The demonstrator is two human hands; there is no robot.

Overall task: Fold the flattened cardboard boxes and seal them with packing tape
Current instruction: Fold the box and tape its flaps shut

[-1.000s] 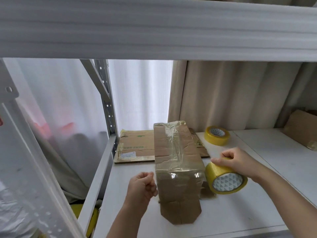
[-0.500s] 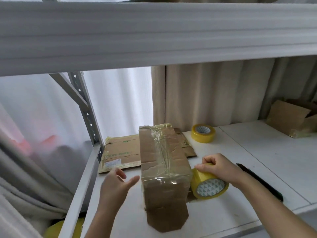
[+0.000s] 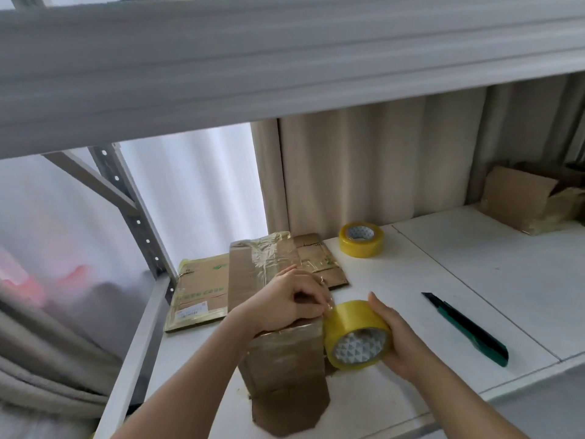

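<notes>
My left hand (image 3: 286, 302) rests curled on the tape-wrapped brown cardboard box (image 3: 278, 331) on the white shelf (image 3: 474, 280), pinching the tape end; my right hand (image 3: 395, 337) grips the yellow packing tape roll (image 3: 356, 335) beside it.

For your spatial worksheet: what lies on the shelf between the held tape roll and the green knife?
Nothing: in the head view the shelf is bare between the held tape roll and the knife.
</notes>
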